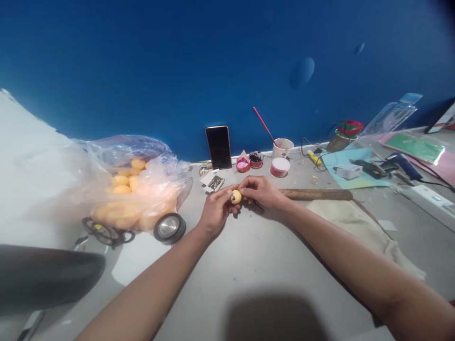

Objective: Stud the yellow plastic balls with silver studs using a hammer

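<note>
Between my two hands, just above the tabletop, is a small yellow ball (236, 197) with shiny metallic and dark bits on its left side. My left hand (216, 208) is closed round its left and lower side, thumb and fingers gripping it. From the right, my right hand (261, 192) pinches at the ball's edge with its thumb and index finger; anything tiny between those fingertips cannot be made out. Just beyond the left hand lies a small open white box (213, 182) of little metallic pieces. A wooden stick (316, 194) lies right of the right wrist.
At left stand a clear plastic bag (142, 189) of yellow balls and a black round tape roll (169, 228). A phone (219, 147) leans on the blue wall, near small pink tubs (279, 167) and a cup (283, 148). A beige cloth (350, 222) and glue gun (373, 168) lie right.
</note>
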Demonstrator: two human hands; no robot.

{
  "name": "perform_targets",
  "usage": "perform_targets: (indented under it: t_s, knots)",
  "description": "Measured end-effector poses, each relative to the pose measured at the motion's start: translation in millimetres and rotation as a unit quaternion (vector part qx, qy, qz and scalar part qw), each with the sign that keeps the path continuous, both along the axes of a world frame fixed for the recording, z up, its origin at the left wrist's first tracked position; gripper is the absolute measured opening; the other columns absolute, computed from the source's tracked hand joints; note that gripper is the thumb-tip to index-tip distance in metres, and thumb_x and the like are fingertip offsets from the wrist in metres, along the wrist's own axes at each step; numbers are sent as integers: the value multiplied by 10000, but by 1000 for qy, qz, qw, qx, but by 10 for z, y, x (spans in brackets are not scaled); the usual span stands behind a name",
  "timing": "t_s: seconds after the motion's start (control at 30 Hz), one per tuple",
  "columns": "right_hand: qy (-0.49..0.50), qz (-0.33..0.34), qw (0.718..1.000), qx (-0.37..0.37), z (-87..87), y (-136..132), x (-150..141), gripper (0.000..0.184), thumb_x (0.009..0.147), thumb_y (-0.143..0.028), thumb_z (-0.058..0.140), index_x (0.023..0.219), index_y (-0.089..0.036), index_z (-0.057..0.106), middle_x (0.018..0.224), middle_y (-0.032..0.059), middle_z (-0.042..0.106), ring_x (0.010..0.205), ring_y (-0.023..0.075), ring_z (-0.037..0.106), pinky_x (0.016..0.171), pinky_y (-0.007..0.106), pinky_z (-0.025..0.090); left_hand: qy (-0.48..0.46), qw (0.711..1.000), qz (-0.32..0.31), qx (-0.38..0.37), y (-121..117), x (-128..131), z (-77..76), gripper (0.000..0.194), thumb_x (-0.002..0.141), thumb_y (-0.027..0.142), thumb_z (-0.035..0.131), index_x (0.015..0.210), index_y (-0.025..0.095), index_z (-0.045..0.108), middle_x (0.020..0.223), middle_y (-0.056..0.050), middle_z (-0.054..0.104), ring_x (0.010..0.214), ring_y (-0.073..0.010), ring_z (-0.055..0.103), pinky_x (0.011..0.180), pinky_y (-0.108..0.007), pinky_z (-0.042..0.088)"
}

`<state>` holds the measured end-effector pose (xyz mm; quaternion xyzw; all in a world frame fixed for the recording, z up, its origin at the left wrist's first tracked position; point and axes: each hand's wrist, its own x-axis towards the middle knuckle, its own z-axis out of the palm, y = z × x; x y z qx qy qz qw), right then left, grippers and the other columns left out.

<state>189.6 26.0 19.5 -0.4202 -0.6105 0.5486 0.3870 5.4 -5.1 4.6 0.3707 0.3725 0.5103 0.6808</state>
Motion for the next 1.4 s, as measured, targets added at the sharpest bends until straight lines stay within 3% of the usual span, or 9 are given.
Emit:
perform_targets:
  t_s: [0.2, 0.33, 0.5, 0.6, 0.83, 0.93, 1.07, 1.2, 1.4]
  knots:
    - [-3, 3, 1000, -6, 58, -34, 7, 158, 780, -281, 724, 885, -163, 707, 606, -9, 649, 520, 123, 568, 467, 222, 433, -34, 999, -14, 27, 32, -22, -83, 577, 755, 439, 904, 1168, 68, 745, 860, -122, 760, 695, -205, 728, 610, -315, 591]
    - [-21, 45, 999, 8, 92, -65, 26, 254, 817, -279, 688, 1046, -170, 698, 629, -30, 632, 483, 114, 529, 462, 223, 405, -46, 999, -9, 17, 56, -31, -109, 534, 726, 373, 937, 1155, 113, 754, 932, -105, 773, 742, -196, 741, 704, -336, 623]
    - [-132, 30, 974, 181, 40, -77, -40, 401, 732, -228, 828, 1116, -202, 718, 1045, 52, 701, 809, 173, 636, 711, 296, 504, -65, 998, 8, 15, 62, -29, -103, 481, 711, 307, 944, 1118, 132, 755, 950, -83, 769, 828, -191, 730, 746, -307, 601]
    - [-174, -27, 955, 241, -16, -99, -111, 378, 732, -180, 829, 1095, -209, 726, 1068, 53, 685, 960, 216, 620, 839, 342, 486, -65, 998, 6, 17, 58, -17, -98, 468, 719, 320, 937, 1109, 130, 759, 946, -86, 773, 793, -172, 718, 715, -271, 573]
    - [-193, -29, 956, 217, -1, -117, -103, 282, 819, -222, 779, 1099, -205, 744, 973, 32, 689, 839, 185, 607, 768, 307, 452, -56, 998, -2, 14, 46, -6, -77, 465, 755, 384, 905, 1109, 130, 744, 880, -75, 757, 693, -158, 682, 629, -277, 573]
    - [-181, -11, 957, 226, -13, -101, -79, 360, 831, -241, 786, 1188, -235, 743, 1040, 38, 722, 836, 185, 625, 775, 308, 460, -42, 999, -16, 20, 40, -14, -68, 508, 788, 398, 881, 1182, 122, 720, 897, -83, 753, 709, -168, 690, 635, -290, 588]
    - [-180, 12, 949, 259, -50, -97, -79, 520, 776, -232, 839, 1283, -253, 728, 1077, 48, 739, 840, 196, 625, 784, 316, 470, -59, 998, -4, 16, 44, -15, -65, 496, 777, 451, 884, 1106, 124, 711, 878, -80, 744, 731, -186, 707, 606, -269, 580]
    - [-182, 1, 958, 222, -22, -119, -81, 447, 822, -179, 759, 1264, -242, 753, 1009, 29, 743, 724, 146, 585, 716, 281, 447, -39, 999, -22, 31, 44, -5, -69, 548, 808, 529, 846, 1128, 108, 700, 832, -71, 733, 609, -149, 657, 546, -274, 576]
    - [-152, 25, 967, 205, 42, -138, -64, 414, 862, -221, 729, 1275, -232, 761, 1068, 41, 769, 765, 153, 624, 711, 269, 460, -35, 999, -11, 32, 59, -11, -112, 564, 814, 543, 834, 1138, 110, 673, 781, -54, 713, 561, -161, 667, 502, -297, 589]
